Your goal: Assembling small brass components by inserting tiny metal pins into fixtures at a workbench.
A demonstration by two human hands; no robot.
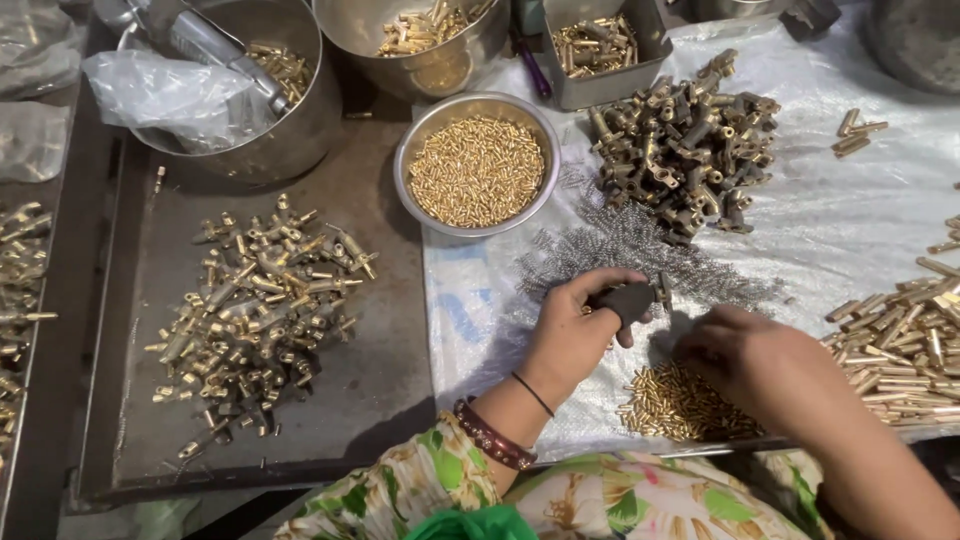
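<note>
My left hand grips a dark brass fitting, held just above a white woven sheet. My right hand hovers palm-down beside it, fingers curled over a small heap of short brass pins; what its fingertips hold is hidden. A spread of thin steel springs lies just beyond both hands. Farther back sits a pile of dark brass fittings. A steel bowl of small brass pins stands to the left of that pile.
A dark metal tray at left carries a heap of assembled brass fittings. Brass rods are piled at right. Steel pots, a square tin of brass parts and plastic bags line the back.
</note>
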